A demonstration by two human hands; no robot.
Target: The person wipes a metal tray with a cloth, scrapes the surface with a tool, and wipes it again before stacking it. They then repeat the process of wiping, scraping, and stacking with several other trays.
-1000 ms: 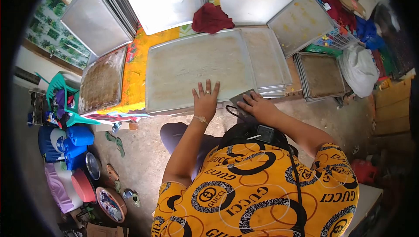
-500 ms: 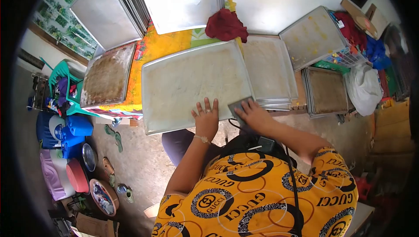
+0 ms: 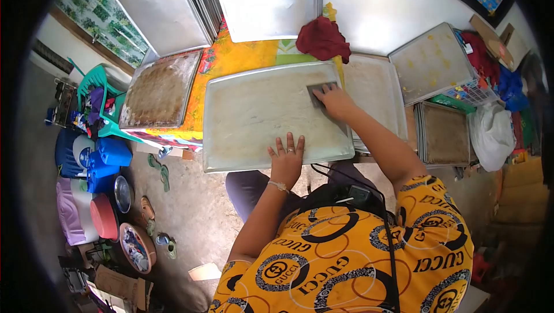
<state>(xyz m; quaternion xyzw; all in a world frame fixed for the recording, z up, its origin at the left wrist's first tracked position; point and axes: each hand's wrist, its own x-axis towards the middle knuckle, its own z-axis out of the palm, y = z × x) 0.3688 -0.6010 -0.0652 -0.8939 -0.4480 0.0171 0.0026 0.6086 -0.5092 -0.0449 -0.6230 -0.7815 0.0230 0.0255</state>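
Observation:
A large metal baking tray (image 3: 259, 114) with a pale, smudged surface lies before me, its near edge over my lap. My left hand (image 3: 287, 160) rests on its near rim, fingers spread flat, with a ring on one finger. Toward the tray's far right corner, my right hand (image 3: 336, 103) presses a dark grey scouring pad (image 3: 312, 90) against the surface. Part of the pad is hidden under the fingers and palm. A maroon cloth (image 3: 324, 39) lies just beyond the tray.
A browned tray (image 3: 158, 91) lies on the orange tablecloth (image 3: 234, 65) at left. Trays (image 3: 164, 10) stand upright behind; another stack (image 3: 375, 94) lies at right. Further right are a stained tray (image 3: 433, 62) and a white sack (image 3: 490, 134). Basins (image 3: 105, 216) and slippers (image 3: 164, 177) are on the floor.
My right hand has slid the scouring pad from the tray's near right corner to its far right part. The tray sits straighter in view. My left hand stays at the near rim.

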